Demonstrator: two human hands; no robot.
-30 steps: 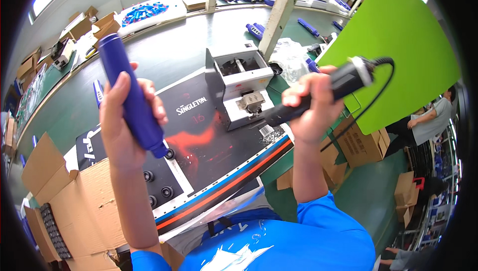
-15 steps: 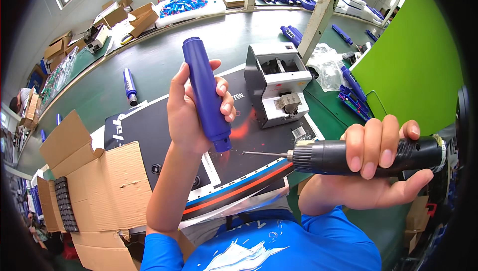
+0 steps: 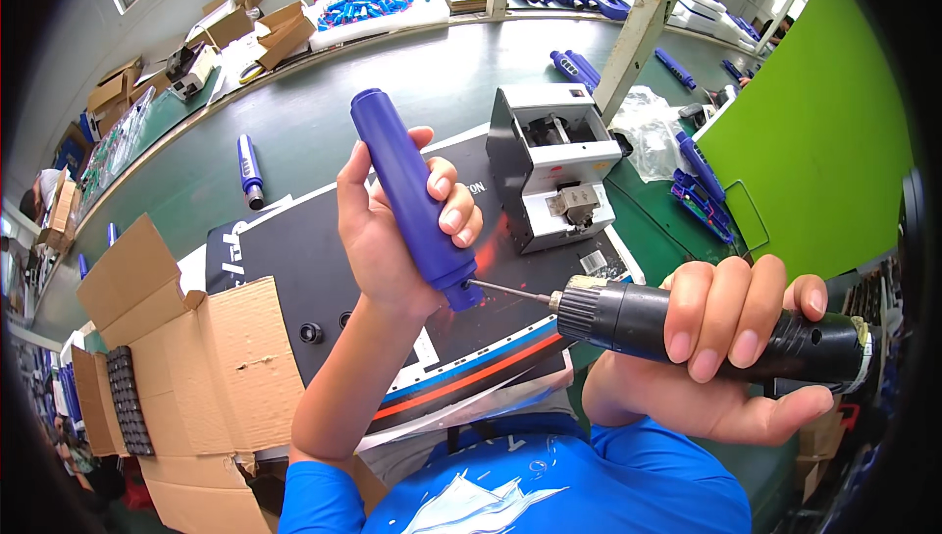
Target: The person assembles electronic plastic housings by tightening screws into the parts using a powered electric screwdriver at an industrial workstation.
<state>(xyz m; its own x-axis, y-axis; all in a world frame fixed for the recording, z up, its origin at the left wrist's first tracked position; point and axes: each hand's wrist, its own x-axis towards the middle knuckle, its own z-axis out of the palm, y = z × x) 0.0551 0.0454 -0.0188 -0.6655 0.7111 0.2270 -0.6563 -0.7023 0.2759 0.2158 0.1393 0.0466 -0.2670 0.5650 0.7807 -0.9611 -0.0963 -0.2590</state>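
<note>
My left hand (image 3: pixel 397 230) is wrapped round a dark blue plastic tube (image 3: pixel 410 181), held tilted above the black mat (image 3: pixel 285 230). The tube's narrower lower end points toward my right hand (image 3: pixel 721 338). That hand grips a black electric screwdriver (image 3: pixel 628 318), lying roughly level. Its long thin metal bit reaches left, and the tip meets the side of the tube's narrow end, where a small hole shows. Whether a screw sits at the tip is too small to tell. A white and grey machine (image 3: pixel 554 166) with a metal feed stands behind, between both hands.
An opened cardboard box (image 3: pixel 231 367) with a black tray of small parts lies at the left. Small black rings (image 3: pixel 310 333) rest on the mat. One blue tube (image 3: pixel 250 171) lies farther back. A green panel (image 3: pixel 805 141) rises at the right, beside a metal post (image 3: pixel 638 33).
The tube has tilted more and come down and right. The screwdriver has shifted left and tipped, bringing its bit from just short of the tube's end into contact with it.
</note>
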